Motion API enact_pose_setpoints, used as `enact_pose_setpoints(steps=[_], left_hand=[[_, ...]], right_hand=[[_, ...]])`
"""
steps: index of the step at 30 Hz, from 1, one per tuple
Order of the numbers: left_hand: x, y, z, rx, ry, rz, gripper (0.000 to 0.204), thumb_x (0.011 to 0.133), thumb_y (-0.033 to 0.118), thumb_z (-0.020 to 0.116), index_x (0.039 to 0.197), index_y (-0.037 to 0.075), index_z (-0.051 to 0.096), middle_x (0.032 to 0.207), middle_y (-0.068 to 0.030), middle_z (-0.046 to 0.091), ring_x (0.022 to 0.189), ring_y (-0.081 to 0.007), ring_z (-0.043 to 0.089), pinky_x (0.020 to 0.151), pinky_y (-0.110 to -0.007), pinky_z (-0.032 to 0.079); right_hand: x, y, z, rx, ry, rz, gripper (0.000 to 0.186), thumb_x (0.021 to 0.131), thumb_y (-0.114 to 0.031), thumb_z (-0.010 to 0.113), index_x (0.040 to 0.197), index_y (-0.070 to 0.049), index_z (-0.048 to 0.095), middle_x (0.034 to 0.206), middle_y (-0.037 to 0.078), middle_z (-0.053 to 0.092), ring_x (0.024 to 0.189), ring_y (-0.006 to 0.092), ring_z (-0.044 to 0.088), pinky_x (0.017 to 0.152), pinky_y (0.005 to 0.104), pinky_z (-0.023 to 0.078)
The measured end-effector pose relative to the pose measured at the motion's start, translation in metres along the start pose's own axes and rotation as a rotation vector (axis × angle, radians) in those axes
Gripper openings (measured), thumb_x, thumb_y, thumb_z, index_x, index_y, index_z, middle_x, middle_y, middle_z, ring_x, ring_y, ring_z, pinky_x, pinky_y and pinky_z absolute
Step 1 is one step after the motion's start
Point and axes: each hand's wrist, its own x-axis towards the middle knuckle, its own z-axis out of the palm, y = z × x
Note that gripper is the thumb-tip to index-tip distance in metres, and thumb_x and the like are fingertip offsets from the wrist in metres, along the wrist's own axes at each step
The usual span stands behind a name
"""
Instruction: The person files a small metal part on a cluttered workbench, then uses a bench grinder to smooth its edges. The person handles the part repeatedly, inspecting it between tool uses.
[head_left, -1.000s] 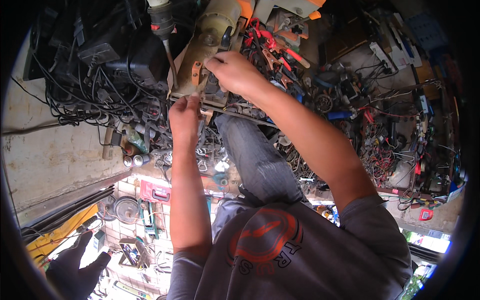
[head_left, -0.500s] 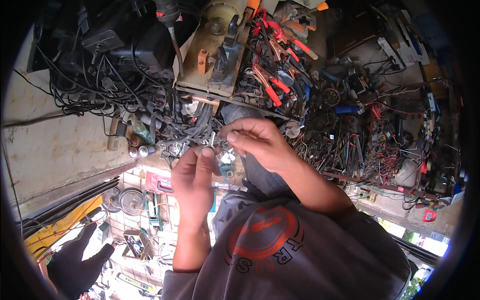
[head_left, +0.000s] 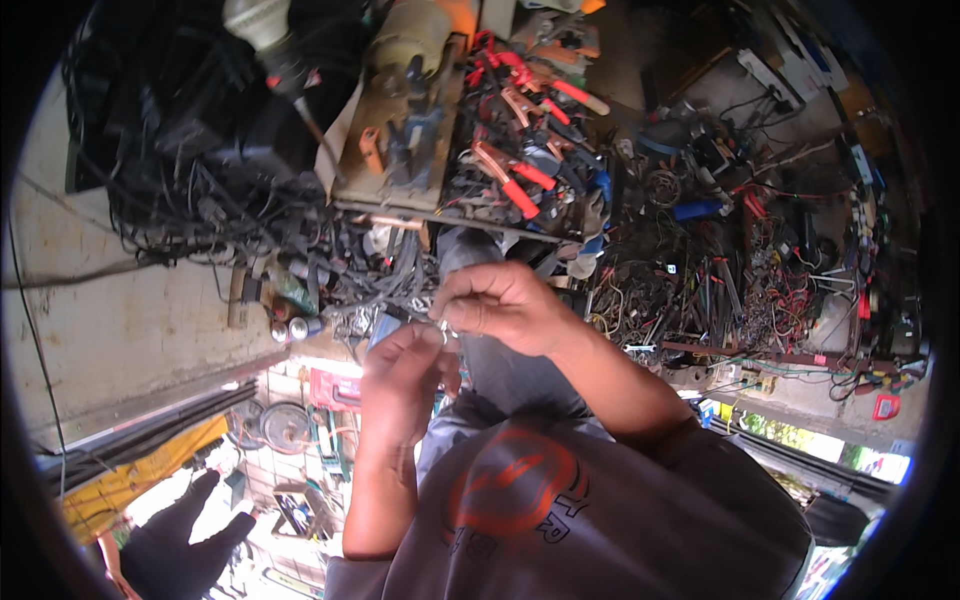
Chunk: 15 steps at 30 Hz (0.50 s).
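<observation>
A: Two hands meet mid-frame over the lap. Left hand [head_left: 400,385] sits lower, right hand [head_left: 500,305] above it — both pinch a small metal part [head_left: 443,330] between them.

B: Fingers state?

A: Right fingers [head_left: 462,308] are closed together, thumb and forefinger clamped on the part. Left fingers [head_left: 425,350] curl up and touch it from below. It's tiny and shiny — can't tell what kind of piece it is.

B: Where is it relative to the bench?

A: Off the bench, held in the air just in front of the bench [head_left: 130,300] edge, above the person's grey trouser leg [head_left: 500,370]. Near the tangle of black cables [head_left: 200,190] that spills over that edge.

B: What's around?

A: Wooden board [head_left: 405,150] with metal fittings straight ahead. Just right of it, a pile of red-handled pliers [head_left: 515,180]. Farther right, a dense spread of loose wires [head_left: 760,290] and small parts. A blue-handled tool [head_left: 700,210] lies in that mess.

B: Anything else?

A: Grey shirt [head_left: 600,520] with a red round print fills the lower frame. Small cans [head_left: 295,328] stand at the bench edge, left of the hands.
</observation>
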Motion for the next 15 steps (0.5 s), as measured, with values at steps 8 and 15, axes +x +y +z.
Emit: enact_pose_setpoints(steps=[8,15], left_hand=[[0.034,-0.049,0.03,0.476,0.021,0.287,0.02,0.094,0.011,0.064,0.103,-0.006,0.065,0.081,-0.0061,0.065,0.069,-0.0096,0.058,0.063,-0.026,0.052],[0.054,-0.093,0.003,0.719,0.183,0.359,0.018,0.095,0.014,0.062,0.1,-0.003,0.065,0.077,-0.0012,0.062,0.067,-0.0054,0.051,0.061,-0.021,0.044]], right_hand=[[-0.033,0.027,-0.038,-0.134,0.435,-0.09,0.018,0.092,-0.017,0.068,0.096,0.0,0.068,0.084,0.0,0.064,0.078,0.0054,0.056,0.069,0.0231,0.047],[0.058,-0.026,-0.143,-1.284,0.964,-0.277,0.02,0.084,-0.024,0.066,0.091,-0.005,0.069,0.09,0.015,0.069,0.084,0.0377,0.066,0.071,0.044,0.052]])
